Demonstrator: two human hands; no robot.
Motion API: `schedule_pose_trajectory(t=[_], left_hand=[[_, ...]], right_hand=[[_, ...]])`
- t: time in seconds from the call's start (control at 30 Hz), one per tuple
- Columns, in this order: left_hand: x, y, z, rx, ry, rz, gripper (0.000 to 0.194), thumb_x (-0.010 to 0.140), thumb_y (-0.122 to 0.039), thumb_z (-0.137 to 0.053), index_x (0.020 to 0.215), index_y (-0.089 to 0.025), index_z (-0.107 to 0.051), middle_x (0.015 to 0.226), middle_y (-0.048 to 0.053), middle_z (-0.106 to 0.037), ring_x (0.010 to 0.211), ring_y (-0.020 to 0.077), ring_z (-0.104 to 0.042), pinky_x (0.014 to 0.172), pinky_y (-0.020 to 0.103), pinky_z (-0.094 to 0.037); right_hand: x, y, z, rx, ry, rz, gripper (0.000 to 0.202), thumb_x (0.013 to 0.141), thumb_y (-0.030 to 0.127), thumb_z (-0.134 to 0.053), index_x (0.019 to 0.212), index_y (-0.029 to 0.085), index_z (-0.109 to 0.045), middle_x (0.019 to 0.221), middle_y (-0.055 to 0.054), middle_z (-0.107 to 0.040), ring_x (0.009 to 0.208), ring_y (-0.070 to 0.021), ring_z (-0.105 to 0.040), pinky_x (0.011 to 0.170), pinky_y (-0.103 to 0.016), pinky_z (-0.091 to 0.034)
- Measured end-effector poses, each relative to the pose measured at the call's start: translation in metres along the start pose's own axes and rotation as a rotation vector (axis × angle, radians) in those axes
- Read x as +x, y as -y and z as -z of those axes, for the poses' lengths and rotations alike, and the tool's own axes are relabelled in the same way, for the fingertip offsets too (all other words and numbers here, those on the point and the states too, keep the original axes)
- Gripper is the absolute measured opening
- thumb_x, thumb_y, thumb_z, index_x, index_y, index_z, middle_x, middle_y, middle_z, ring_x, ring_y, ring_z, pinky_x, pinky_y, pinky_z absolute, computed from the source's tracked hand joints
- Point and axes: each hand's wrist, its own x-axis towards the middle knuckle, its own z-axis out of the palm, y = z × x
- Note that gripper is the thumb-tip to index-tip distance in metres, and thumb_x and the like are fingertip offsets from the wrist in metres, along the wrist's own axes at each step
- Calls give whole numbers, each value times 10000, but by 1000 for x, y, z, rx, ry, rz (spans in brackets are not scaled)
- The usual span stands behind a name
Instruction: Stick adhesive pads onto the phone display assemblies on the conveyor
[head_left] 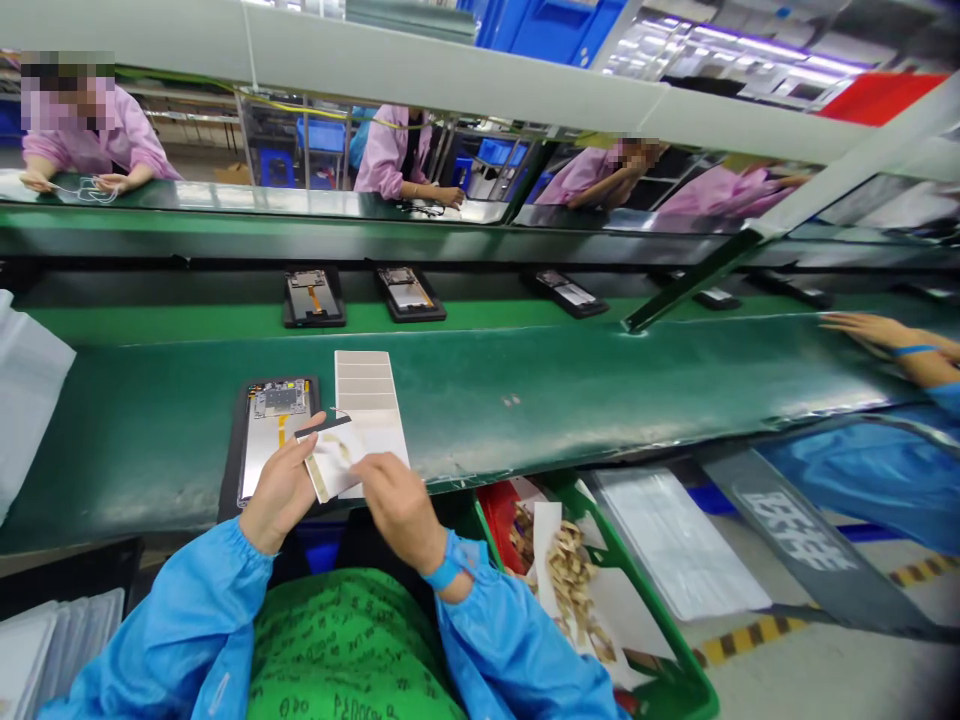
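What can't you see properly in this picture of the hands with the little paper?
- Head view: the right hand covers part of the small sheet, so its near edge is hidden.
- The left hand hides the lower end of the opened phone.
- The scraps in the green bin are too small to identify.
- Phones on the far belt lack detail.

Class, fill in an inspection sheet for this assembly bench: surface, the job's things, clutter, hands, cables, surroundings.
Surface: green conveyor belt, worn, with pale scuffs.
Job's things: small white sheet held in both hands; open phone frame in a dark tray just beyond; striped card beside it.
Clutter: green bin of peeled tan strips at right.
Hands: left hand grips the sheet's left edge; right hand pinches its right side.
Cables: nothing seen near the hands.
Surroundings: more phone frames on the far lane; a co-worker's hand at right; workers in pink opposite.
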Motion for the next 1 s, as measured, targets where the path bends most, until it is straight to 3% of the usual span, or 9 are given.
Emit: schedule_pose_trajectory(t=[0.2, 0.4, 0.57, 0.63, 0.73, 0.8, 0.87, 0.93, 1.0], left_hand=[[-3, 1, -11, -29, -55, -55, 608, 857, -185, -669, 1437, -161, -486, 1045, 97, -759, 973, 238, -723, 965, 412, -524], [-3, 4, -15, -44, -21, -45, 539, 876, -275, -678, 1387, -171, -540, 1168, 115, -728, 1118, 254, -674, 1028, 408, -487], [-7, 12, -16, -56, 111, 102, 493, 928, -428, -604, 1337, -156, -585, 1337, 140, -647, 1253, 284, -595, 1113, 444, -418], [-9, 16, -13, -58, 158, 180, 524, 926, -488, -586, 1339, -165, -590, 1374, 143, -622, 1284, 299, -571, 1119, 464, -412], [-10, 21, -8, -24, 169, 210, 531, 896, -475, -639, 1325, -163, -608, 1370, 144, -626, 1290, 311, -565, 1118, 456, -418], [-11, 23, -5, 36, 168, 174, 537, 847, -369, -723, 1332, -171, -606, 1328, 138, -657, 1269, 314, -582, 1111, 449, -426], [-12, 26, -5, 100, 182, 147, 591, 805, -283, -766, 1360, -188, -587, 1299, 132, -675, 1240, 314, -604, 1095, 452, -441], [-14, 30, -8, 158, 193, 117, 618, 791, -271, -776, 1372, -199, -578, 1302, 133, -673, 1220, 314, -617, 1077, 455, -455], [-17, 36, -14, 228, 186, 45, 597, 797, -284, -770, 1360, -200, -592, 1333, 135, -652, 1234, 311, -605, 1082, 446, -450]], right_hand=[[8, 31, -3, -177, 212, 286, 219, 984, 77, -442, 1067, 123, -639, 894, -106, -671, 804, -223, -588, 689, -337, -516], [9, 29, -10, -237, 224, 290, 238, 973, 83, -407, 906, 188, -610, 761, -71, -602, 716, -213, -558, 641, -347, -475], [13, 5, -7, 41, -19, -115, 140, 931, 148, -461, 885, 199, -583, 803, -42, -627, 740, -181, -600, 678, -296, -493], [-1, -26, 15, 31, -206, -374, 127, 925, 221, -484, 886, 201, -603, 820, -43, -659, 736, -180, -622, 697, -296, -501], [-59, -86, 70, -229, -432, -754, 172, 877, 330, -546, 884, 190, -645, 811, -75, -706, 730, -224, -661, 730, -346, -511], [-111, -120, 107, -468, -373, -1014, 181, 843, 345, -593, 869, 185, -674, 766, -103, -707, 722, -268, -666, 723, -394, -506], [-153, -137, 130, -631, -172, -1190, 158, 834, 301, -590, 810, 191, -702, 762, -146, -702, 726, -315, -664, 693, -446, -502], [-169, -131, 133, -622, -95, -1149, 174, 838, 259, -573, 820, 180, -726, 893, -194, -713, 804, -341, -679, 730, -489, -518], [-155, -102, 115, -399, -132, -970, 228, 887, 284, -549, 956, 167, -733, 1022, -190, -715, 890, -327, -696, 804, -499, -546]])
